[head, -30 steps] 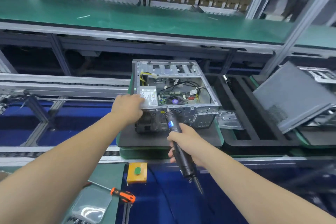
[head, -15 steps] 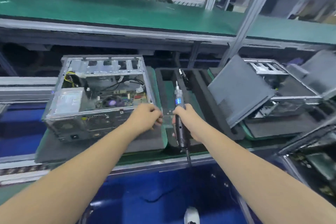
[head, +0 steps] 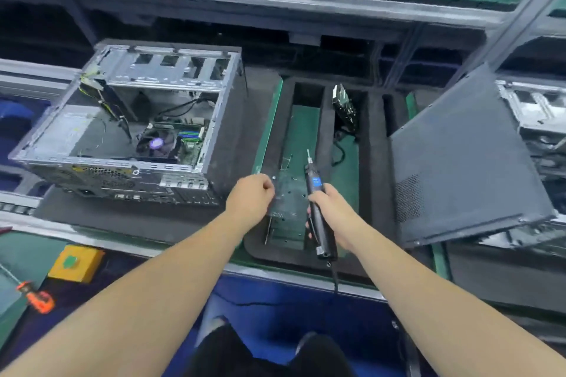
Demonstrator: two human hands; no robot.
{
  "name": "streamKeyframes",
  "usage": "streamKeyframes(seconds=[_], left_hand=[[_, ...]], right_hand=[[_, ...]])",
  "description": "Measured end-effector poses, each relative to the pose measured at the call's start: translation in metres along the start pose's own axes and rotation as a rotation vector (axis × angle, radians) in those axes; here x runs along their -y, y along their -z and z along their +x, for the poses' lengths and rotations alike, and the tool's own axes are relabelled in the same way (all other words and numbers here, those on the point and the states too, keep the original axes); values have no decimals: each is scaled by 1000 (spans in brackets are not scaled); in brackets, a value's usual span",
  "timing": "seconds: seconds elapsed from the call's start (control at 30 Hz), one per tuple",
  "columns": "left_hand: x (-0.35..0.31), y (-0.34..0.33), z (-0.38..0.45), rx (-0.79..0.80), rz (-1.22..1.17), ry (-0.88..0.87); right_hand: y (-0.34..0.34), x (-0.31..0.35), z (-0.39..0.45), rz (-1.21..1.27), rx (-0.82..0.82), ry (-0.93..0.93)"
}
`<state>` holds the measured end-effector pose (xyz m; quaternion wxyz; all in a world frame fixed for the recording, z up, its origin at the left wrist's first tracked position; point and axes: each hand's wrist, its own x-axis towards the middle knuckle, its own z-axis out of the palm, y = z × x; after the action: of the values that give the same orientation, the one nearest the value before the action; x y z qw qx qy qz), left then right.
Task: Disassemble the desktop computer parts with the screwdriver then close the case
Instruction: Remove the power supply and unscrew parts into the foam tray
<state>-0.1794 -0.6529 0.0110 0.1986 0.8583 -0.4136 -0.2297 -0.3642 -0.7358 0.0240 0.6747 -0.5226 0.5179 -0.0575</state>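
Right hand (head: 335, 214) holds screwdriver (head: 317, 202); left hand (head: 251, 196) possibly pinching something

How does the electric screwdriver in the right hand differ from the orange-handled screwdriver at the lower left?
The electric screwdriver is black with a blue label and trails a cord; the orange-handled screwdriver is orange and black, with no cord visible. The electric one is gripped in the right hand, tip pointing away over the foam tray; the orange one lies unheld on the green mat. Both are slim, straight tools.
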Motion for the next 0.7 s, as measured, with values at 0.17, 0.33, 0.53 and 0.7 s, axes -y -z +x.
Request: streamKeyframes(seconds=[0.17, 0.33, 0.53, 0.7], left_hand=[[-21, -20, 14, 56, 278, -84], [-24, -35, 22, 111, 382, -67], [-33, -40, 29, 46, 356, -45], [-56, -16, 37, -148, -394, 168]], right_hand=[[7, -6, 17, -52, 6, 25], [14, -4, 22, -23, 26, 28], [22, -3, 25, -14, 40, 27], [24, 8, 21, 39, 111, 38]])
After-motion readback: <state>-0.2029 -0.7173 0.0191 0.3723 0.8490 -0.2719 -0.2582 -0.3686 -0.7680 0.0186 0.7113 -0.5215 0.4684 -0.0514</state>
